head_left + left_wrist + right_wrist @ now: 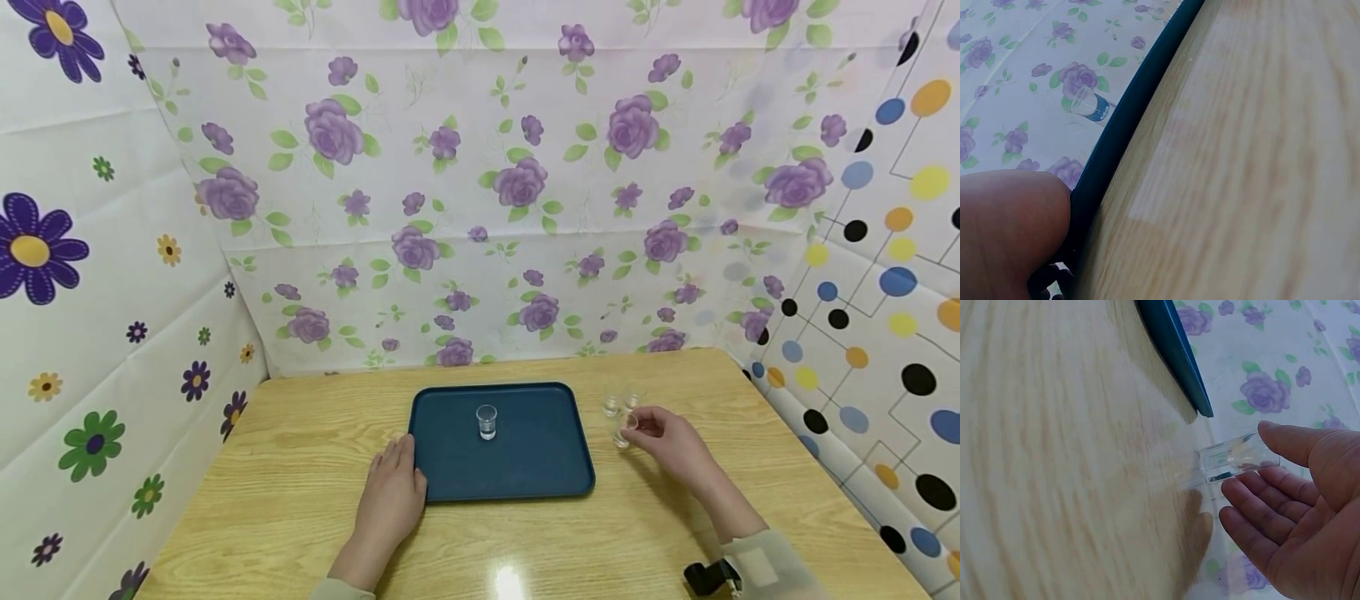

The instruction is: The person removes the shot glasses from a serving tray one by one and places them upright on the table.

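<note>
Near the tray's right side, my right hand (674,443) pinches a small clear shot glass (1235,459) by its upper part, thumb on one side and fingers on the other. The glass stands upright at the table surface. Two more clear shot glasses (612,405) are just behind it. A dark blue tray (525,475) lies on the table, with one shot glass (487,422) upright on it, left of its middle. My left hand (392,492) rests against the tray's left edge, fingers extended; in the left wrist view the thumb (1016,219) lies at the tray's rim.
The wooden table (300,450) reaches back to a curtain with purple roses (517,183). Patterned cloths with flowers (97,333) and coloured dots (900,333) hang at the left and right sides. A black strap device (708,577) sits on the right wrist.
</note>
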Action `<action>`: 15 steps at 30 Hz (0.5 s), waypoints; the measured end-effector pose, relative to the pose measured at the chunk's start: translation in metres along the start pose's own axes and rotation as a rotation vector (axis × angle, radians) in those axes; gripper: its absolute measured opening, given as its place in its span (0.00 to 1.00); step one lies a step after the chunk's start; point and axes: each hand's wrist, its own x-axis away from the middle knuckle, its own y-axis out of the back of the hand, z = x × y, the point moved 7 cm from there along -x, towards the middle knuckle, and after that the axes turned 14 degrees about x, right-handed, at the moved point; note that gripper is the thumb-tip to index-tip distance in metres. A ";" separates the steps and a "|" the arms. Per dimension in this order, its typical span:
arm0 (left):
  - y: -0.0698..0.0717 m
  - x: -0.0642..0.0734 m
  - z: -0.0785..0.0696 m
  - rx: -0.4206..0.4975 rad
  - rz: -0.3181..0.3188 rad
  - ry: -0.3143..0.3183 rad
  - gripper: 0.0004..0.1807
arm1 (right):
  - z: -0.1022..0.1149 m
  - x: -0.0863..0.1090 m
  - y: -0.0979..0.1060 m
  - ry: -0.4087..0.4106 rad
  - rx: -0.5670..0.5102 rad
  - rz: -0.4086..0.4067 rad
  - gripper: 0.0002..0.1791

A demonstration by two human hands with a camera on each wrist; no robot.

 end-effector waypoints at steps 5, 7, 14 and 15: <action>0.000 0.000 0.000 -0.002 0.007 0.003 0.31 | 0.006 0.003 0.006 0.000 0.005 -0.016 0.33; 0.000 0.000 0.000 -0.002 0.010 0.005 0.31 | 0.010 0.004 0.010 0.007 0.005 -0.032 0.35; 0.000 -0.001 0.000 0.001 0.022 0.015 0.31 | 0.026 0.004 0.023 0.055 -0.014 -0.099 0.40; 0.000 -0.001 0.000 0.002 0.022 0.016 0.31 | 0.029 0.003 0.024 0.063 -0.018 -0.104 0.39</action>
